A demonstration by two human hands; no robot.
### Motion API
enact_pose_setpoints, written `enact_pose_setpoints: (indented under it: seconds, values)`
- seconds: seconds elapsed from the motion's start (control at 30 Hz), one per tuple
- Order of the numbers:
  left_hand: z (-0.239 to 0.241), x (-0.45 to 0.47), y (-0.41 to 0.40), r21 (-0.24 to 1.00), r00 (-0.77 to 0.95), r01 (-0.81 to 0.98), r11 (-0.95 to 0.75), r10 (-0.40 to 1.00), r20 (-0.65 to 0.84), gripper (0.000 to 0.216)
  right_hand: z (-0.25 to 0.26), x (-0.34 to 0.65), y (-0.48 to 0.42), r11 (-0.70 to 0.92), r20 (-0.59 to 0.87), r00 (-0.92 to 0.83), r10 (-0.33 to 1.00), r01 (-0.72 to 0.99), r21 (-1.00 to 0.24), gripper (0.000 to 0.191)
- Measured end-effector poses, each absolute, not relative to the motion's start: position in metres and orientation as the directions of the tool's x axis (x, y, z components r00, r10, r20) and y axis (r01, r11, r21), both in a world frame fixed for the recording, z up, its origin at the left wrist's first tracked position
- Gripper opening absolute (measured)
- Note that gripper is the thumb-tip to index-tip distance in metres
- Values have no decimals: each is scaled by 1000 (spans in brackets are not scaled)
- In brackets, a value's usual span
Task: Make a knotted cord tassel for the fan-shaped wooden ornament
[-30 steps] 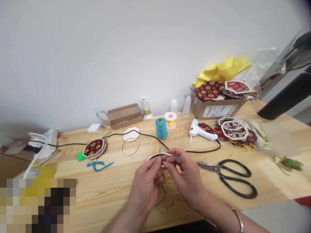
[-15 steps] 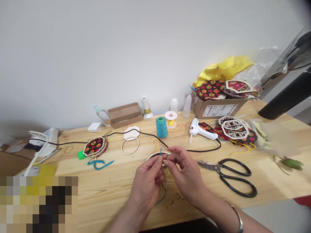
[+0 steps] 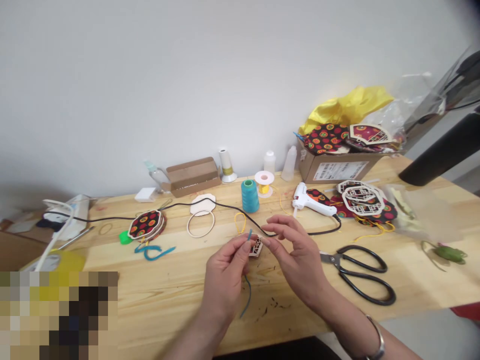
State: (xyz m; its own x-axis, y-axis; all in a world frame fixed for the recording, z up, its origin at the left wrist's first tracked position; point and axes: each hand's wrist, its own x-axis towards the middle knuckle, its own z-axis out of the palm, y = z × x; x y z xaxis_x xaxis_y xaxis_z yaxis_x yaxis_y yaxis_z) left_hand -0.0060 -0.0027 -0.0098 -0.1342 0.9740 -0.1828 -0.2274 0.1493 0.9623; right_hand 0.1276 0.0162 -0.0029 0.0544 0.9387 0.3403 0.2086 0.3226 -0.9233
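Pinching left hand (image 3: 227, 270): thumb and forefinger together, clamped on the blue cord (image 3: 250, 233), whose short tip stands up while its tail hangs below.
Cord care: a grip close to the end should keep that tip stiff (soft cord bends easily), with the tail free of snags.
Right hand (image 3: 300, 255): curved close beside; cannot tell whether its fingertips hold anything.
Scissors (image 3: 333, 258): lying just beyond the right wrist.
Lattice piece (image 3: 256, 247): between the hands, partly hidden.
Teal spool (image 3: 250, 197): upright, farther back.
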Motion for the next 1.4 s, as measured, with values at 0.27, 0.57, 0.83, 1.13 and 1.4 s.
enact_pose_setpoints:
  seconds: [0.27,0.57,0.83,1.13,1.4]
  values:
    - [-6,-6,-3,999,-105,19,32,994,-29,10,6,129,20,-13,-9,-147,989,-28,-1000,12]
    - [-3,-4,-5,992,-31,109,-65,997,69,15,1,125,18,-34,-21,-121,992,-105,-994,11]
    - [2,-5,3,988,152,144,-55,988,33,20,10,133,27,7,17,-91,996,-115,-993,16]
    - [25,-18,53,875,407,313,-371,884,229,25,23,154,30,78,135,-110,985,-414,-907,18]
    - [42,-27,116,415,600,479,-774,634,488,22,32,177,22,215,266,-32,964,-502,-838,16]
